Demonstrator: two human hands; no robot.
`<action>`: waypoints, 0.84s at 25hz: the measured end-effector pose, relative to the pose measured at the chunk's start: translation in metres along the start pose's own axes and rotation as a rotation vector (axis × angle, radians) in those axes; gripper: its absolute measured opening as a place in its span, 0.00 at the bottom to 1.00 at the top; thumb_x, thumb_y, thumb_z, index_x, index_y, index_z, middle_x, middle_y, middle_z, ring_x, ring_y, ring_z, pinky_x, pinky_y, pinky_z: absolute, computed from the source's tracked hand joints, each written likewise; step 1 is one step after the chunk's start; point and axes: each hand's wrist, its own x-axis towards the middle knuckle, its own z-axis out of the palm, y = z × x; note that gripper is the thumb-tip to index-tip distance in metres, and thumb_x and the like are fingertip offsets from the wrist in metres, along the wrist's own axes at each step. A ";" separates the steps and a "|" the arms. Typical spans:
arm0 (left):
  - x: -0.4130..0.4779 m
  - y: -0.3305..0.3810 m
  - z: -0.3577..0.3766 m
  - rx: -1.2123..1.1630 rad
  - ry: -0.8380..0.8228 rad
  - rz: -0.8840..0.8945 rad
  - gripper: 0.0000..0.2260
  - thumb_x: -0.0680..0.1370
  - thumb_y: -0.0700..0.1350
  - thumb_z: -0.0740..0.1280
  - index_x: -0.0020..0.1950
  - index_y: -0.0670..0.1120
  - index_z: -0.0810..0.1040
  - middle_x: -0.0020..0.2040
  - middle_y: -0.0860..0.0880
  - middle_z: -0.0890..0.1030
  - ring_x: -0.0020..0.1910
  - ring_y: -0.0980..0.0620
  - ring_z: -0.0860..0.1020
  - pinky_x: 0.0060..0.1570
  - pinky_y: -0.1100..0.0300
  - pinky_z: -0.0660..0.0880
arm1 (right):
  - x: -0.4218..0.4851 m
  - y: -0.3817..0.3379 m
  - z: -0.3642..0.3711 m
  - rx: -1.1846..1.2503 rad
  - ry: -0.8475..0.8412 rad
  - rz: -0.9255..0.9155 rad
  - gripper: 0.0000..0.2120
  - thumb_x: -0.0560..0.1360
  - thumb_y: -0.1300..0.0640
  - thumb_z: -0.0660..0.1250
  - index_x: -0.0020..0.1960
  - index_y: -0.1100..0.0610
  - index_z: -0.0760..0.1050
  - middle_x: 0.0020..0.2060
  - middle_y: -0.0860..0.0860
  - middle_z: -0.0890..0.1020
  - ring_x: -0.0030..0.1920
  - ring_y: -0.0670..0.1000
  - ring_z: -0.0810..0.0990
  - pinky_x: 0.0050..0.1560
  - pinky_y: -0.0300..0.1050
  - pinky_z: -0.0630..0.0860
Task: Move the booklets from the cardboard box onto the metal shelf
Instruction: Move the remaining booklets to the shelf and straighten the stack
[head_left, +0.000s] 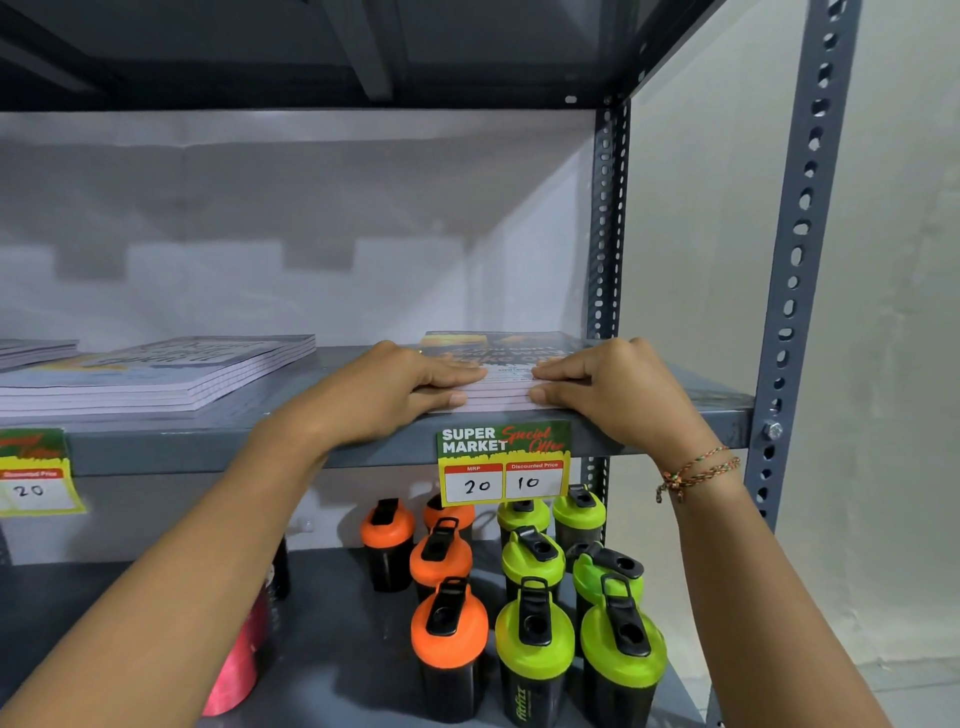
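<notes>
A stack of booklets with a dark printed cover lies at the right end of the grey metal shelf, near its front edge. My left hand rests on the stack's left front corner, fingers on top and thumb against the page edges. My right hand holds the right front corner the same way. A second stack of booklets lies further left on the same shelf, and the edge of a third stack shows at the far left. The cardboard box is out of view.
A price tag reading 20 and 10 hangs from the shelf edge below my hands; another tag hangs at the left. Orange-lidded bottles and green-lidded bottles stand on the lower shelf. A perforated upright post stands at the right.
</notes>
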 end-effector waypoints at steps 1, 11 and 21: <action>-0.001 -0.003 -0.001 -0.016 -0.010 -0.001 0.17 0.77 0.48 0.64 0.66 0.55 0.72 0.66 0.57 0.74 0.68 0.60 0.68 0.61 0.72 0.62 | 0.001 0.000 0.000 0.003 -0.002 -0.003 0.13 0.70 0.49 0.72 0.52 0.52 0.82 0.54 0.47 0.84 0.58 0.45 0.79 0.61 0.36 0.68; 0.004 -0.011 -0.003 -0.062 -0.029 0.004 0.16 0.76 0.48 0.66 0.64 0.55 0.73 0.65 0.59 0.75 0.60 0.70 0.65 0.48 0.88 0.59 | 0.001 0.000 0.000 0.008 0.001 -0.006 0.12 0.70 0.50 0.72 0.52 0.52 0.82 0.54 0.47 0.84 0.58 0.45 0.79 0.60 0.35 0.67; 0.000 0.001 0.015 0.099 0.084 0.009 0.19 0.77 0.51 0.64 0.67 0.53 0.70 0.69 0.54 0.71 0.74 0.55 0.60 0.72 0.57 0.57 | -0.001 0.011 0.002 -0.120 0.009 -0.068 0.18 0.68 0.44 0.71 0.55 0.49 0.80 0.55 0.50 0.84 0.62 0.50 0.77 0.63 0.50 0.73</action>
